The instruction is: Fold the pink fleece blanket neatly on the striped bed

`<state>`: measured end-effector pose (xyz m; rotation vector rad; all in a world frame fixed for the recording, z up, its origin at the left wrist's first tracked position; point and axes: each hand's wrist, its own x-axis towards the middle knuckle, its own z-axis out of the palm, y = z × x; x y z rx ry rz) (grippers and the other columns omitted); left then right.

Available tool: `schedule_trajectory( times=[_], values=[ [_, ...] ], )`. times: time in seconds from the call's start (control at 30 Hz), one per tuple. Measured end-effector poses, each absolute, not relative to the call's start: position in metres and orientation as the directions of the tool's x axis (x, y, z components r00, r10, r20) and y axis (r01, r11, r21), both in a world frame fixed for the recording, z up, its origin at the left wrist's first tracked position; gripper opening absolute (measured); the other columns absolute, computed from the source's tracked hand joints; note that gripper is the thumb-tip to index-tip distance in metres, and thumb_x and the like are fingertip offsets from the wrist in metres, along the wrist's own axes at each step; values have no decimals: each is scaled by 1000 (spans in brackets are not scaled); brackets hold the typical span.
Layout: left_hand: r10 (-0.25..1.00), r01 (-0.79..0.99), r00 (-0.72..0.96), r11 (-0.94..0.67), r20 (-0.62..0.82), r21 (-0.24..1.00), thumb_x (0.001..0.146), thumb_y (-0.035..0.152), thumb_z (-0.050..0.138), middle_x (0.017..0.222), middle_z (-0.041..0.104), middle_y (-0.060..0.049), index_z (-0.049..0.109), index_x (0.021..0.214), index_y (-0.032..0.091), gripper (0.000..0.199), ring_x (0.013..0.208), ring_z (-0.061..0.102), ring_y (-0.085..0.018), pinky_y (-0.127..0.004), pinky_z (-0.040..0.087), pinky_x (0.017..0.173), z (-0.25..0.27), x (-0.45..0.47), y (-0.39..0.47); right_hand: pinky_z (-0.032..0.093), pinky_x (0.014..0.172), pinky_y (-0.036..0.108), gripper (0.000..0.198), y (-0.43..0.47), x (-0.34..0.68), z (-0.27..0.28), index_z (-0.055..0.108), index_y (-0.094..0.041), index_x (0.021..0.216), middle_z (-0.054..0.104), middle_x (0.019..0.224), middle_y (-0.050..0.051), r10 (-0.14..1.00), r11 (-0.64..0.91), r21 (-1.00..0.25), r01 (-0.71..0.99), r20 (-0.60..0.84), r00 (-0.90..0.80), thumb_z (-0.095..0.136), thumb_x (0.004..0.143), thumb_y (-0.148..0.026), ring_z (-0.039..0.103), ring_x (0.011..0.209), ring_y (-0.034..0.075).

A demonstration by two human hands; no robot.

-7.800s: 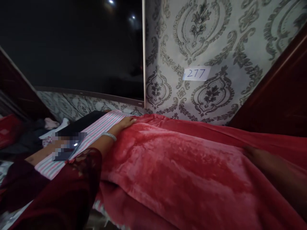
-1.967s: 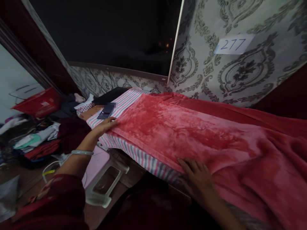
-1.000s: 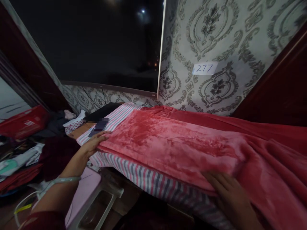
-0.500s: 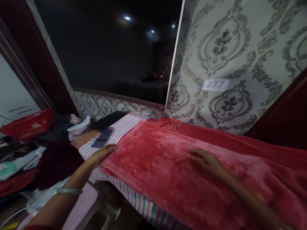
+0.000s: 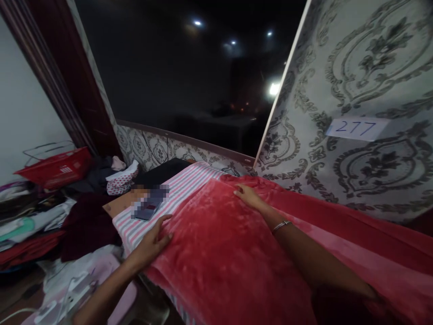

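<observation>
A red plush blanket (image 5: 216, 239) is spread over a pink, grey and white striped cloth (image 5: 199, 174) on a table. At the blanket's left edge is my left hand (image 5: 154, 243), its thumb and fingers apart and holding nothing. My right hand (image 5: 251, 197), with a bracelet on its wrist, rests near the blanket's far edge. Its fingers are stretched forward and slightly bent, with a gap between them and the thumb. A dark phone (image 5: 147, 210), partly blurred out, lies on the striped cloth beyond my left hand.
A large dark television (image 5: 189, 81) hangs on the patterned wall, beside a paper marked 277 (image 5: 358, 128). On the left are a red basket (image 5: 57, 169) and piled clothes (image 5: 84, 225). A pink stool (image 5: 123, 298) holding a white power strip (image 5: 76, 293) stands below my left arm.
My right hand has moved left and away from me to the blanket's far edge. My left hand has spread its thumb and come nearer. The view has turned left.
</observation>
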<state>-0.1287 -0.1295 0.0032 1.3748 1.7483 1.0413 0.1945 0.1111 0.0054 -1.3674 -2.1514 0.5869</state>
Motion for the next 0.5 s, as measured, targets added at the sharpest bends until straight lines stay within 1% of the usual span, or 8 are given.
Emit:
schedule_trajectory(
  times=[0.1, 0.17, 0.23, 0.27, 0.3, 0.37, 0.43, 0.5],
  values=[
    [990, 456, -137, 74, -12, 887, 66, 56, 72, 146, 58, -3, 61, 131, 33, 70, 140, 47, -32, -39, 35, 118, 5, -129, -133, 51, 81, 28, 23, 126, 175, 5, 72, -15, 107, 75, 103, 8, 908, 401, -601, 692, 159, -388, 66, 84, -19, 68, 91, 20],
    [997, 454, -75, 31, 3, 890, 71, 52, 69, 143, 60, -3, 63, 130, 34, 62, 138, 49, -31, -39, 34, 119, 4, -128, -135, 49, 71, 26, 13, 130, 165, 2, 72, -14, 93, 74, 89, 6, 909, 394, -587, 707, 135, -394, 68, 82, -19, 67, 79, 19],
    [999, 449, -23, -16, 29, 893, 75, 46, 65, 133, 67, -5, 70, 121, 34, 47, 131, 56, -30, -39, 38, 116, 3, -126, -137, 45, 68, 25, 6, 131, 159, 1, 71, -14, 84, 72, 83, 6, 915, 389, -560, 732, 140, -379, 68, 81, -19, 64, 76, 19],
    [999, 452, -11, -41, 52, 891, 78, 43, 61, 126, 70, -6, 73, 114, 33, 39, 124, 60, -29, -39, 42, 112, 3, -125, -137, 44, 70, 26, 7, 132, 157, 2, 70, -15, 85, 72, 85, 6, 918, 387, -546, 744, 154, -365, 65, 82, -19, 63, 79, 20],
    [996, 462, -10, -71, 85, 884, 80, 40, 57, 118, 73, -7, 75, 107, 31, 33, 116, 64, -28, -39, 46, 107, 5, -124, -136, 43, 71, 27, 9, 133, 155, 5, 69, -15, 88, 71, 88, 7, 922, 384, -528, 757, 180, -342, 62, 84, -21, 63, 83, 21],
    [981, 516, -39, -145, 192, 844, 83, 32, 50, 104, 74, -8, 75, 96, 26, 29, 103, 67, -25, -40, 50, 99, 13, -124, -132, 42, 74, 28, 17, 139, 151, 17, 68, -17, 97, 71, 95, 9, 924, 372, -481, 794, 277, -265, 55, 89, -24, 61, 89, 23],
    [947, 605, -77, -204, 312, 770, 83, 24, 45, 99, 73, -7, 73, 95, 23, 30, 97, 66, -23, -40, 50, 96, 27, -126, -123, 40, 72, 29, 21, 150, 143, 37, 67, -18, 100, 71, 95, 10, 899, 353, -425, 833, 400, -177, 50, 92, -29, 60, 87, 23],
    [916, 692, -100, -216, 388, 689, 82, 18, 42, 99, 71, -7, 72, 98, 22, 34, 96, 65, -22, -40, 49, 95, 43, -133, -109, 39, 70, 29, 22, 164, 131, 62, 66, -18, 100, 70, 95, 11, 865, 338, -385, 859, 486, -123, 49, 94, -31, 60, 84, 24]
  ],
)
